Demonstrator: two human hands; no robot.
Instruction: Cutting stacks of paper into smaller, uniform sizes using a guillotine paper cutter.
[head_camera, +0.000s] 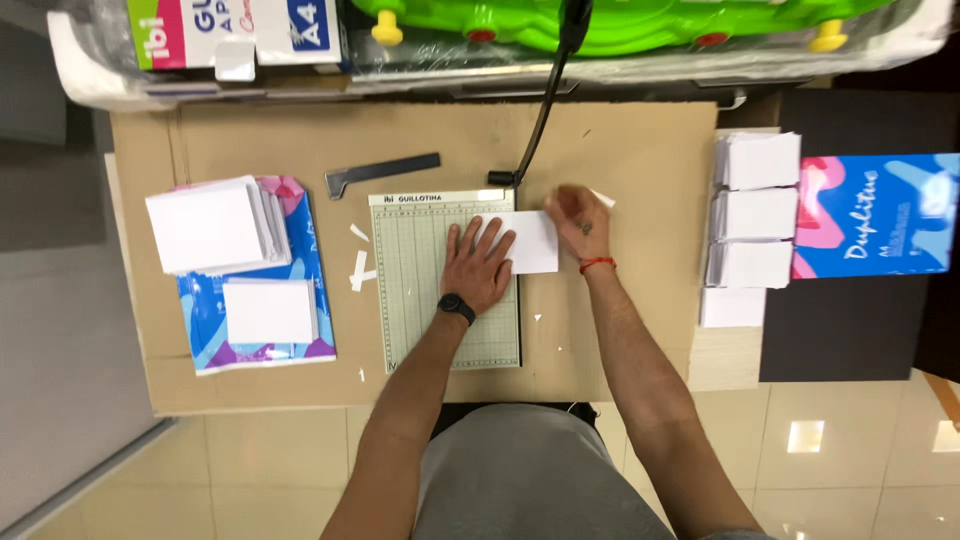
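Fingers of the left hand (478, 262) lie spread and flat, pressing a small white sheet of paper (530, 242) against the pale green gridded bed of a guillotine paper cutter (420, 290); a black watch sits on that wrist. Part of the sheet hangs over the cutter's right edge, and there the right hand (578, 220), wearing a thin red cord at the wrist, rests with its fingers loosely curled on the paper's far right corner; whether it pinches the sheet or only touches it cannot be told. Nearest the viewer are grey-clad legs above glossy cream floor tiles. Everything rests on a flat sheet of brown cardboard (620, 150) with a matt, slightly creased surface. Thin white paper trimmings (358, 268) lie just left of the cutter. Farther left, two neat stacks of small white cards (215, 225) sit on a glossy blue, pink and white paper wrapper (310, 245). Beyond the cutter bed lies a flat dark metal ruler-like strip (385, 172), and the cutter's long black blade arm (550, 90) stands raised, curving away from the hinge. At the right edge, four more stacks of white cards (755, 215) line up beside a blue and pink ream package (875, 215). Farthest away, a bright green plastic toy (620, 25) sits wrapped in clear film.
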